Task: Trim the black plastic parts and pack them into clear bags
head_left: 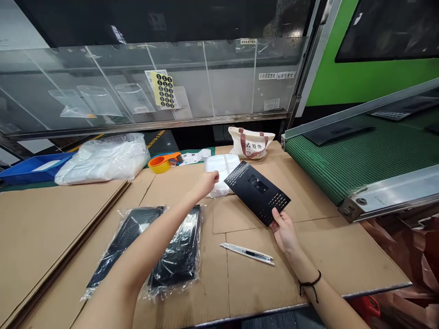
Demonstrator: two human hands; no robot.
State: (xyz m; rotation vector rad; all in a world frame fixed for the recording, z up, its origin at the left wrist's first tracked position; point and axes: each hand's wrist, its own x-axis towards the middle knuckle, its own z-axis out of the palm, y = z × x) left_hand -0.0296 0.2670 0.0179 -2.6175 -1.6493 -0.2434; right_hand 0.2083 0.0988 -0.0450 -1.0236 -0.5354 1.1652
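My right hand [284, 230] grips a black plastic panel [247, 187] by its lower right corner, thumb on top. The panel has rows of slots at both ends and a recessed window in the middle, and it is tilted above the cardboard. Over the edge of a stack of clear plastic bags [224, 162] is my left hand [208, 182], its fingers closed; whatever they may pinch is too small to make out. Below the panel lies a utility knife [247, 253]. Black panels in clear wrapping [178, 256] lie partly behind my left forearm.
A green conveyor belt [339, 169] at the right carries more black panels [338, 133]. Along the back are a cloth bag [252, 142], yellow tape [159, 164], a large plastic bundle [106, 157] and a blue tray [34, 168]. Cardboard sheets [51, 228] are stacked at left.
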